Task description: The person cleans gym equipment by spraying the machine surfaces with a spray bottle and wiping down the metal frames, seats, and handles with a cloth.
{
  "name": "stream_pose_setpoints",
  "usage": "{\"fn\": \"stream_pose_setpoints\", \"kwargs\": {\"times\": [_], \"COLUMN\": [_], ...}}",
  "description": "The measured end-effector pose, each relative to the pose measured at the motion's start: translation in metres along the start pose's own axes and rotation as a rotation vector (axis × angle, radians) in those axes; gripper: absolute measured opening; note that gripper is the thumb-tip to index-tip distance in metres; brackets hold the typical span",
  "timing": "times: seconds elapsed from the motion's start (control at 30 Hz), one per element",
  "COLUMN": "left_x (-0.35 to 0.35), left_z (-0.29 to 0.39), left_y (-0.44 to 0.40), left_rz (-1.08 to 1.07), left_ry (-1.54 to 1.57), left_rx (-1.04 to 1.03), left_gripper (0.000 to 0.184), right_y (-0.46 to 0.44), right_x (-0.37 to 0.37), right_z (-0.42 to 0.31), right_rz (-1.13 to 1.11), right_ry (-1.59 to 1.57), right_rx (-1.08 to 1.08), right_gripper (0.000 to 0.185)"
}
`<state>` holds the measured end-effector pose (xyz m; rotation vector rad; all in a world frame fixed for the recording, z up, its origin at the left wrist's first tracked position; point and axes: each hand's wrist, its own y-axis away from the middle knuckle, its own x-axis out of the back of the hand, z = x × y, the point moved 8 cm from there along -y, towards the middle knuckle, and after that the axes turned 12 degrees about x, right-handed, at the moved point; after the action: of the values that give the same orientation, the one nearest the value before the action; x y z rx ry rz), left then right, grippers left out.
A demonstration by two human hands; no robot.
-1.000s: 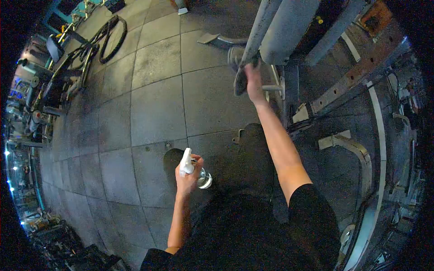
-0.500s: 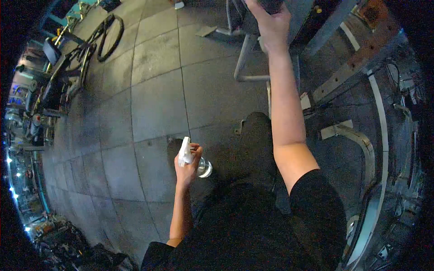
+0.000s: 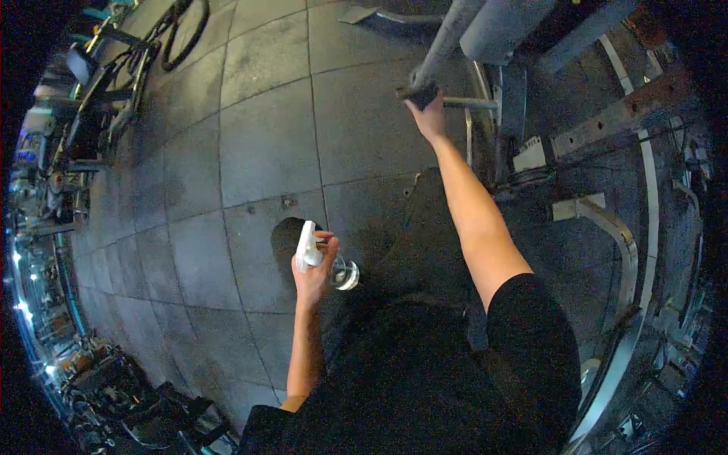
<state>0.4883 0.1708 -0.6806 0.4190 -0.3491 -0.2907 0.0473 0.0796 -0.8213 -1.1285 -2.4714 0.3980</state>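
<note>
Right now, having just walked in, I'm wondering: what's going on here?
A person's left hand holds a clear spray bottle with a white trigger head. Their outstretched right hand holds a dark bundle, perhaps a cloth, at the lower end of a slanting grey bar. It looks like equipment being wiped down, above a tiled floor.

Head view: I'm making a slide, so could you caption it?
Left hand holding a spray bottle, right hand around a dark item at a grey bar's end, over floor tiles.
</note>
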Motion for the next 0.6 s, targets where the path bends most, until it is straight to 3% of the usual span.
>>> {"fn": "stream_pose_setpoints", "kwargs": {"times": [0.07, 0.17, 0.2, 0.27, 0.33, 0.43, 0.6], "left_x": [0.001, -0.001, 0.0, 0.0, -0.001, -0.003, -0.002], "left_z": [-0.005, -0.003, -0.003, -0.007, -0.01, 0.004, 0.018], "left_y": [-0.002, -0.001, -0.004, -0.005, -0.01, -0.008, -0.003], "left_rz": [-0.01, -0.009, 0.007, 0.003, -0.01, -0.026, -0.054], "left_ry": [0.026, 0.055, -0.027, -0.025, -0.037, -0.053, 0.01], "left_rx": [-0.009, -0.01, -0.035, -0.007, -0.029, -0.077, -0.131], "left_gripper": [0.018, 0.019, 0.02, 0.021, 0.023, 0.023, 0.024], "right_y": [-0.008, -0.014, -0.013, -0.009, -0.015, -0.057, -0.095], "right_x": [-0.009, 0.01, 0.005, 0.002, 0.024, 0.039, 0.082], "right_z": [0.036, -0.046, -0.047, -0.006, -0.058, -0.07, -0.204], "right_rz": [-0.081, -0.255, -0.254, -0.179, -0.168, -0.003, 0.09], "right_ry": [0.023, 0.117, 0.148, -0.112, -0.168, -0.003, 0.003], "right_rx": [-0.011, 0.111, 0.289, 0.1, -0.036, 0.254, 0.471], "right_gripper": [0.098, 0.098, 0.091, 0.083, 0.072, 0.066, 0.057]}}
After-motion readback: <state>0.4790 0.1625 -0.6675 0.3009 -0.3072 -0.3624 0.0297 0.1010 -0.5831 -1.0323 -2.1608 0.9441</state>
